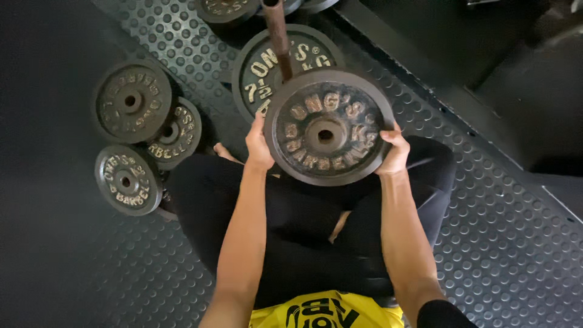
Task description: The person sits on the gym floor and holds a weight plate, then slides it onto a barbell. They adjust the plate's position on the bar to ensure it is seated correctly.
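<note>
Both hands, left hand and right hand, clamped opposite edges of the iron weight plate, held between them above the lap. With that edge-only grip, it risked slipping onto the legs beneath, or knocking the rusty bar just beyond.

Both hands grip a round iron weight plate by its rim: left hand at nine o'clock, right hand at three. A rusty bar rises at twelve; smaller plates lie on the studded floor mat at nine.
</note>
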